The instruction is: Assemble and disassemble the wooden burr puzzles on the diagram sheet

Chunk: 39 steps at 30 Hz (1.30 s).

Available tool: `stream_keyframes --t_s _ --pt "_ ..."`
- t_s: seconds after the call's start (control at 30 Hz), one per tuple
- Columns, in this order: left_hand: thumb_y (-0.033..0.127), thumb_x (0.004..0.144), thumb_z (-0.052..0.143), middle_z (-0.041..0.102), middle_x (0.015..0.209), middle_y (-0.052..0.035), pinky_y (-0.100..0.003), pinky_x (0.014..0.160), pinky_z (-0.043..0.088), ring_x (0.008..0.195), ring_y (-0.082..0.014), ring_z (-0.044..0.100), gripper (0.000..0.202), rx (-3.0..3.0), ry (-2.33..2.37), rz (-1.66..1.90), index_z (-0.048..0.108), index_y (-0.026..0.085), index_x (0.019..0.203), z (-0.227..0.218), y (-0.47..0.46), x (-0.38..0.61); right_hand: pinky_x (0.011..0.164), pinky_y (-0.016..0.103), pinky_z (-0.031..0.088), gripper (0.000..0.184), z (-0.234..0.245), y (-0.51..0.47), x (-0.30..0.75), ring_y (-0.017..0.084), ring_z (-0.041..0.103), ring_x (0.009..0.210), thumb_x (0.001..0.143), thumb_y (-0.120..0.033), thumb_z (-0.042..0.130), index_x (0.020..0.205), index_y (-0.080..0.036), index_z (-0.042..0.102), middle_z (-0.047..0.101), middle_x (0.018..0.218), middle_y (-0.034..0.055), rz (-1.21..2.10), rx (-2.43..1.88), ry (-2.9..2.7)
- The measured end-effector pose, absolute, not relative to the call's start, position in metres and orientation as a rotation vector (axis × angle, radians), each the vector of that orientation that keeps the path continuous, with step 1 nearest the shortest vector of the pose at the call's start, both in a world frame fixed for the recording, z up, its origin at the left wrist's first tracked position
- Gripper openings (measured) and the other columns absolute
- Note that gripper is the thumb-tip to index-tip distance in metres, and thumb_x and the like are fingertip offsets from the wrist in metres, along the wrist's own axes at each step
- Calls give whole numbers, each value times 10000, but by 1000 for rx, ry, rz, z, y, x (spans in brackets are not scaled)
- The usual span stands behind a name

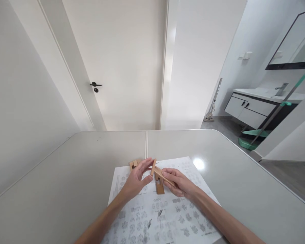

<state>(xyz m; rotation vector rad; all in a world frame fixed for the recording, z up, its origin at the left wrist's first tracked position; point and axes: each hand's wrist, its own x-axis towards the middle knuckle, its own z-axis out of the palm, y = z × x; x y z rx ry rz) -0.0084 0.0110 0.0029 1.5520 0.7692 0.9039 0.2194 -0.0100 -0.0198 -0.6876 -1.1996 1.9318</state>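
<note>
My right hand (179,183) is closed around a cluster of notched wooden puzzle bars (159,179), held just above a printed instruction sheet (162,217). My left hand (137,178) pinches a single thin wooden bar (153,166) between fingertips and thumb, touching it to the top of the cluster. Another small group of wooden pieces (134,164) lies on the table behind my left hand, partly hidden by the fingers.
The sheet lies on a grey table (66,176) with a seam down the middle. Behind stand a white door (117,67) with a black handle, and to the right a bathroom vanity (254,105) and a green mop (274,112).
</note>
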Motion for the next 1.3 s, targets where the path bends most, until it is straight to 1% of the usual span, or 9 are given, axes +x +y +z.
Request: stream_keyframes --t_s 0.17,0.3,0.4,0.5,0.7,0.87,1.0,1.17,1.3 --pt "451 790 818 511 1511 -125 -523 1195 341 1420 -336 438 774 1659 787 840 476 274 1461 0 11 -11 265 192 123 366 -20 -11 220 12 238 271 934 -532 641 873 -172 609 477 534 -103 1935 -728 -1213" --pt "413 773 839 487 1531 -102 -508 1198 341 1433 -322 421 765 1698 807 796 492 314 1447 -1 6 -8 265 188 142 346 -22 -11 218 17 275 265 942 -518 637 956 -173 626 509 558 -95 1944 -720 -1210" --pt "391 794 822 498 1522 -84 -487 1192 357 1416 -310 445 704 1702 836 835 516 327 1425 -2 6 -6 282 186 178 382 -22 -10 217 20 335 276 955 -532 609 844 -166 599 547 586 -72 1940 -660 -1211" --pt "393 819 797 526 1494 -101 -480 1195 351 1398 -308 467 646 1659 831 965 536 288 1401 -4 10 -8 304 188 196 451 -23 -8 219 20 347 285 972 -557 564 759 -160 566 547 570 -60 1930 -601 -1191" --pt "362 816 805 512 1505 -96 -461 1180 367 1402 -305 462 630 1678 808 1029 542 290 1384 -5 15 -12 334 190 200 405 -29 -3 222 26 366 325 960 -519 611 779 -159 563 576 598 -46 1953 -590 -1141" --pt "356 733 876 535 1481 -108 -486 1200 326 1417 -320 439 767 1758 857 905 516 299 1408 -4 9 -8 344 194 212 401 -26 -5 219 29 354 331 964 -515 607 787 -158 560 571 580 -51 1957 -570 -1210" --pt "364 727 880 510 1501 -119 -507 1205 315 1430 -324 419 795 1766 858 879 499 289 1421 -3 5 -4 352 201 224 390 -25 -7 218 39 376 337 959 -531 608 851 -158 570 591 588 -46 1965 -561 -1233" --pt "361 714 886 556 1456 -114 -527 1197 321 1409 -328 446 805 1825 863 871 497 303 1417 0 4 -5 365 201 227 382 -26 -8 218 42 385 348 951 -537 617 875 -166 563 591 588 -47 1966 -589 -1249" --pt "341 718 878 580 1424 -119 -512 1183 347 1373 -327 486 771 1870 852 937 513 280 1395 2 6 -6 356 204 200 370 -21 -9 220 35 367 337 962 -518 606 832 -177 540 588 588 -55 1975 -592 -1227"
